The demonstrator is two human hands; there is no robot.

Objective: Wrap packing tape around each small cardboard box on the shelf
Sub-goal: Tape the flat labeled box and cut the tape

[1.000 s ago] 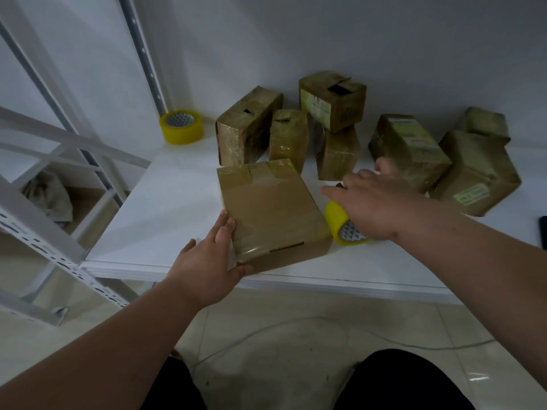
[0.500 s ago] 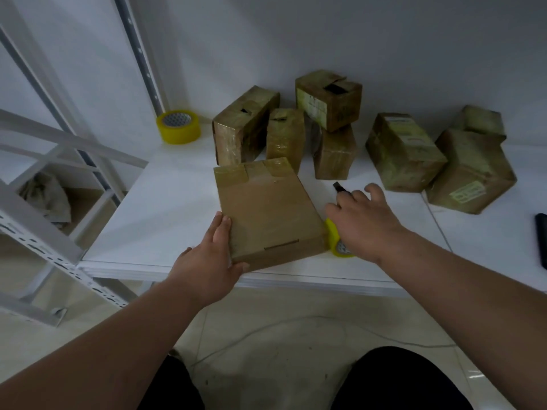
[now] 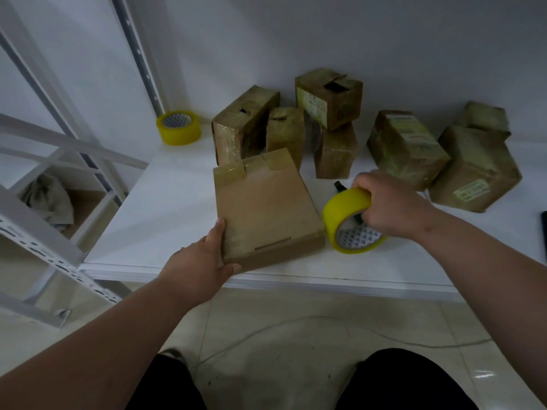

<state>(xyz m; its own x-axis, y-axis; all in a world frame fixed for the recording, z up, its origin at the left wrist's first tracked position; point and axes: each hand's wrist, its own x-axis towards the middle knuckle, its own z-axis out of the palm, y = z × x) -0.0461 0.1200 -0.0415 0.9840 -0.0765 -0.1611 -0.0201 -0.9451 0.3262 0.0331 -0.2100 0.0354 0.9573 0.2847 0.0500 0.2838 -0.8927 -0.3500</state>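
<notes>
My left hand [image 3: 197, 263] is steadying the flat brown cardboard box [image 3: 266, 208], fingers straight; my right hand [image 3: 390, 204] is gripping the yellow tape roll [image 3: 350, 224], which risks slipping.

Nothing here reads clearly. A pale green label [image 3: 471, 191] sits on the rightmost big box [image 3: 473, 170], and another label [image 3: 312, 104] on the stacked box [image 3: 330, 97] (both too blurred for any letters or numbers to come through).
</notes>
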